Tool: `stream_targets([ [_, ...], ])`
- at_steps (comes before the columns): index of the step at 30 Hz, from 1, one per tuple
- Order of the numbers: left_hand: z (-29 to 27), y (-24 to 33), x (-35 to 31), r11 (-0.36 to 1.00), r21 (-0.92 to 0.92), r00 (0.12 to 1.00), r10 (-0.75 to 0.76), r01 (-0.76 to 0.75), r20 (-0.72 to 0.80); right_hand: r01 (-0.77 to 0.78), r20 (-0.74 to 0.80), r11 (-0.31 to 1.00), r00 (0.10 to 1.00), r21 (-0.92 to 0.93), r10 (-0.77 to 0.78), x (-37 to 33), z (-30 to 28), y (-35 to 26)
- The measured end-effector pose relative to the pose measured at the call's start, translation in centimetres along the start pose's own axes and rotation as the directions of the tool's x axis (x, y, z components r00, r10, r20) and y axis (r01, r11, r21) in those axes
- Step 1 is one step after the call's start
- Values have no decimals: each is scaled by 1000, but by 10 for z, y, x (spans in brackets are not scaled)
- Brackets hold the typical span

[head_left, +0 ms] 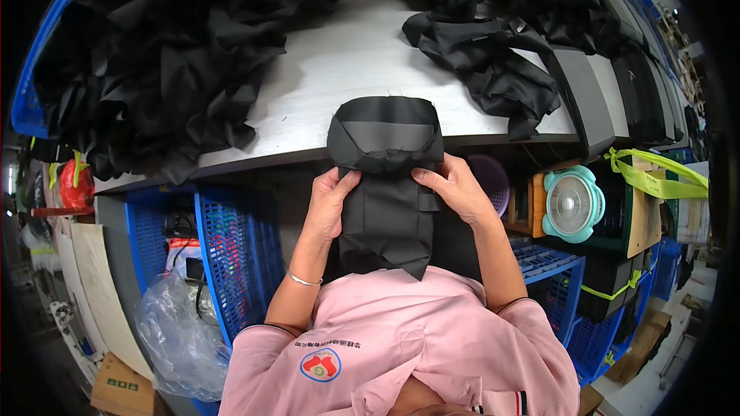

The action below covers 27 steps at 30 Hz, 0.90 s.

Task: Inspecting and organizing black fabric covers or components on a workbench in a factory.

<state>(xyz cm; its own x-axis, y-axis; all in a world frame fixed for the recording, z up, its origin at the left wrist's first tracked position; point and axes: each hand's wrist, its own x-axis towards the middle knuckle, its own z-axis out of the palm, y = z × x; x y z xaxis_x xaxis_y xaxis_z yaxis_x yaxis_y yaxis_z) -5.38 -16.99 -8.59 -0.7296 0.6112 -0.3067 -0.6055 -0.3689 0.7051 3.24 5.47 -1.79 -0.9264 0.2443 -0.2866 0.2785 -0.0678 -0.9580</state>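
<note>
A sewn black fabric piece (385, 212) hangs over the near edge of the white table and down into my lap. Its upper end forms an open, rounded pouch shape resting at the table edge. My left hand (331, 196) pinches its left side, thumb on top and fingers behind the cloth. Opposite, my right hand (456, 185) grips the right side the same way, just below the pouch opening. A small dark tab sticks out of the cloth under my right thumb. Most of my fingertips are hidden behind the fabric.
Heaped black fabric (154, 54) covers the left of the white table (339, 54); more black pieces (493, 69) lie at the right. Blue crates (239, 254) stand below on both sides, with a plastic bag (181, 331) at the left one. A turquoise fan (570, 203) sits at right.
</note>
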Motion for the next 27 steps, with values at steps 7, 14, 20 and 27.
stream_targets([
  [7, 19, 13, -6, 997, -68, 999, -33, 33, 2, -14, -114, 977, 993, 213, 39, 11, 13, 13],
  [14, 36, 13, -13, 931, 353, 986, -38, 93, -161, -5, -211, 991, 977, -136, -24, -2, -9, 29],
  [20, 46, 18, -11, 961, 273, 937, 124, -32, -327, -41, -220, 991, 973, 129, 69, -47, -48, 25],
  [27, 71, 0, -21, 968, 251, 1000, 9, -11, 10, 198, -161, 847, 978, 494, -135, -76, -9, 61],
])
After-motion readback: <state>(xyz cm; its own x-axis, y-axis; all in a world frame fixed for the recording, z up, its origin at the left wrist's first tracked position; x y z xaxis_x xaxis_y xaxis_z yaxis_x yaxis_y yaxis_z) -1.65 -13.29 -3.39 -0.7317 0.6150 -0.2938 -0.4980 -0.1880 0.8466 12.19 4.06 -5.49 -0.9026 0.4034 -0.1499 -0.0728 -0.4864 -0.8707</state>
